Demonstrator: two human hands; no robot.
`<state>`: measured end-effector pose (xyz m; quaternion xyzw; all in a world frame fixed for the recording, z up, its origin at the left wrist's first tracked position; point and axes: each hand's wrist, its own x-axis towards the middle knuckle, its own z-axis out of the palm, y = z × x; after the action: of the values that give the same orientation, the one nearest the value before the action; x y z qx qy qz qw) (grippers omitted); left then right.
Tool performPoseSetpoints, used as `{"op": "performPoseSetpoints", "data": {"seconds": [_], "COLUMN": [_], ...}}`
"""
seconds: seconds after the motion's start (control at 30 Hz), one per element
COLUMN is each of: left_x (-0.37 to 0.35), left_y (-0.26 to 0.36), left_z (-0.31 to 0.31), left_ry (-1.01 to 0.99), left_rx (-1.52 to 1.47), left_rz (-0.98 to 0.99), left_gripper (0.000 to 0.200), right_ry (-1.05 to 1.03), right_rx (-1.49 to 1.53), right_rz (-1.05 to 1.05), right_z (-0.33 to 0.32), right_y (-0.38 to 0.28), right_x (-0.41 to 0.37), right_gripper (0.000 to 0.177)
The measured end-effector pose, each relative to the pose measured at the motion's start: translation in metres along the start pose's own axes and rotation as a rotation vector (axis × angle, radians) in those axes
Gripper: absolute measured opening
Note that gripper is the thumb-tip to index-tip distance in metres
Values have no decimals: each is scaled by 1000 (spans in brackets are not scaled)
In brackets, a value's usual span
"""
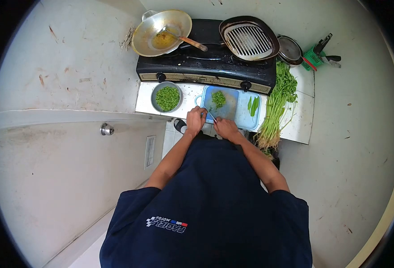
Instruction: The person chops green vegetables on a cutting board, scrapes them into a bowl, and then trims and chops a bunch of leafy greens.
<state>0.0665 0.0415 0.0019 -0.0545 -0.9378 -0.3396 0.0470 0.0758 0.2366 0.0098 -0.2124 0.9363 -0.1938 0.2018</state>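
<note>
My right hand (pixel 226 128) is closed around a small knife (pixel 210 115) at the near edge of a blue cutting board (pixel 231 108). The blade points up and left, toward my left hand (pixel 196 119). The fingers of my left hand are curled together at the board's lower left corner, close to the blade; whatever they pinch is hidden. Ahead of both hands, a small heap of chopped greens (pixel 218 99) lies on the board. A few long green pieces (pixel 253 106) rest on its lighter right part. Left of the board, a grey bowl (pixel 153 102) holds finely chopped greens (pixel 167 98).
Behind the board stands a black gas stove (pixel 201 67), bearing a wok (pixel 139 39) with a wooden-handled utensil (pixel 194 43) and a grill pan (pixel 249 42). Leafy stalks with roots (pixel 277 105) lie at right, near a strainer (pixel 290 49) and a green basket (pixel 312 58). Walls flank both sides.
</note>
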Motion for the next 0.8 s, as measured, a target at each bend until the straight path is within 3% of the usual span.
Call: {"op": "performPoseSetpoints", "data": {"seconds": [0.27, 0.47, 0.8], "left_x": [-3, -8, -7], "left_y": [7, -5, -3], "left_z": [-9, -4, -1], "left_ry": [-1, -1, -17], "left_rx": [37, 39, -37], "left_rz": [35, 82, -48], "left_gripper": [12, 15, 13], "right_ry": [82, -6, 20], "right_rx": [5, 21, 25], "right_rz": [-34, 26, -25], "right_z": [13, 1, 10], "right_y": [4, 6, 7], "right_x": [10, 3, 3], "right_gripper": [38, 36, 38]}}
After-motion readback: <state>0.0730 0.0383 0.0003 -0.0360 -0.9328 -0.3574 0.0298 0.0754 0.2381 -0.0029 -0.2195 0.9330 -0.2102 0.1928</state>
